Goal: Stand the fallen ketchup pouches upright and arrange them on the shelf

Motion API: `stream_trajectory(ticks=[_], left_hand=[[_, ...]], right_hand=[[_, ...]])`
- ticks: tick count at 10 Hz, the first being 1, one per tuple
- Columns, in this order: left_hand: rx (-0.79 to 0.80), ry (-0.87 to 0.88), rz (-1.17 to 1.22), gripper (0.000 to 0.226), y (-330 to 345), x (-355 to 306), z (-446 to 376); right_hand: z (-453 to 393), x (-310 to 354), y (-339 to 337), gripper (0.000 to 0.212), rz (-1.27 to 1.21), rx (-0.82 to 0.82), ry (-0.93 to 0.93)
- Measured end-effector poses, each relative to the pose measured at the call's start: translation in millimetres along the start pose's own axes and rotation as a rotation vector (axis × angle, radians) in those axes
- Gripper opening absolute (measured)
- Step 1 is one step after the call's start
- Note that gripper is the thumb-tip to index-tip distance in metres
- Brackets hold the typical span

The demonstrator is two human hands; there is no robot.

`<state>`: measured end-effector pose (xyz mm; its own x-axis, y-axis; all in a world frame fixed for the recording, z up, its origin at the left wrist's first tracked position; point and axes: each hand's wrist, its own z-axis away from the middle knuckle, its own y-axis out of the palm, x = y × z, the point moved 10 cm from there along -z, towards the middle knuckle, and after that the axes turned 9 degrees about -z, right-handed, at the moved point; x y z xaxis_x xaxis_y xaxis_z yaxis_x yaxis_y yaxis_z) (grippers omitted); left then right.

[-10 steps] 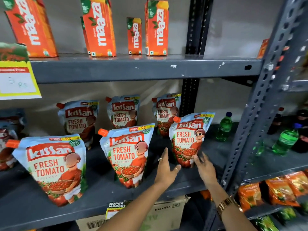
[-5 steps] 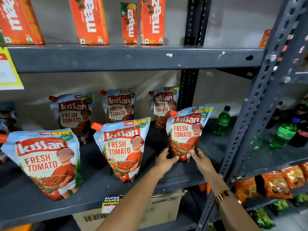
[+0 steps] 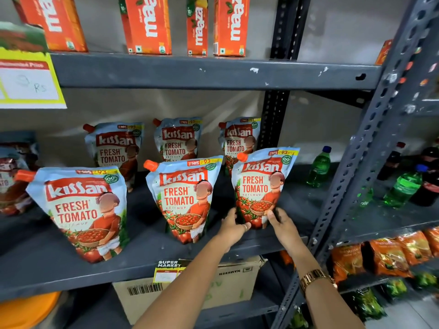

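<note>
Fingers (image 3: 273, 213) of the right hand (image 3: 283, 225) curled against the bottom right corner of the front-right ketchup pouch (image 3: 262, 184), thumb on its printed face. Left hand (image 3: 234, 225) cupping the bottom left corner of the same pouch, fingers bent round the edge, ring showing on one of them. So basically pinched at the base from both sides, pouch standing upright on the grey shelf (image 3: 147, 264), orange cap pointing up-left.

Gold watch (image 3: 317, 279) on the right wrist, both bare forearms coming up from the bottom of the view.

Just left of the held one: middle front pouch (image 3: 185, 200), also upright, not touching the left hand as far as can be told. Further left, a bigger-looking front pouch (image 3: 82, 212), upright too, leaning a bit. Behind those, a back row of three pouches (image 3: 177, 140) standing against the wall, the rightmost one partly hidden by the held pouch.

Green bottle (image 3: 319, 167) further right on the same shelf, well apart from the pouches. Orange juice cartons (image 3: 148, 24) on the shelf above. Yellow price card (image 3: 28, 81) hanging at the left, writing too blurry to read properly. Cardboard box (image 3: 228, 283) underneath, with a small shelf tag (image 3: 168, 269) on the shelf edge in front of it. Snack packets (image 3: 389, 255) lower right.
</note>
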<state>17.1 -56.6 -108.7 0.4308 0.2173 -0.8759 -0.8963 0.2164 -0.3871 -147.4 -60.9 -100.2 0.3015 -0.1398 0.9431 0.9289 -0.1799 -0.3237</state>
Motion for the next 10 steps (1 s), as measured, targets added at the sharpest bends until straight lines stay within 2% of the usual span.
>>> stream_trajectory(ticks=[2, 5, 8, 9, 10], left_hand=[[-0.001, 0.008, 0.016, 0.067, 2, 6, 7], [-0.008, 0.006, -0.001, 0.065, 4, 7, 9], [0.033, -0.006, 0.061, 0.067, 4, 4, 16], [0.053, -0.009, 0.099, 0.071, 5, 7, 23], [-0.004, 0.015, 0.084, 0.07, -2, 10, 35]], right_hand=[[6, -7, -1, 0.056, 0.028, -0.006, 0.026], [13, -7, -3, 0.051, -0.169, -0.032, 0.036], [17, -2, -1, 0.054, -0.222, -0.058, 0.01], [23, 1, -5, 0.058, -0.315, -0.126, -0.017], [39, 15, -23, 0.057, -0.22, -0.33, -0.158]])
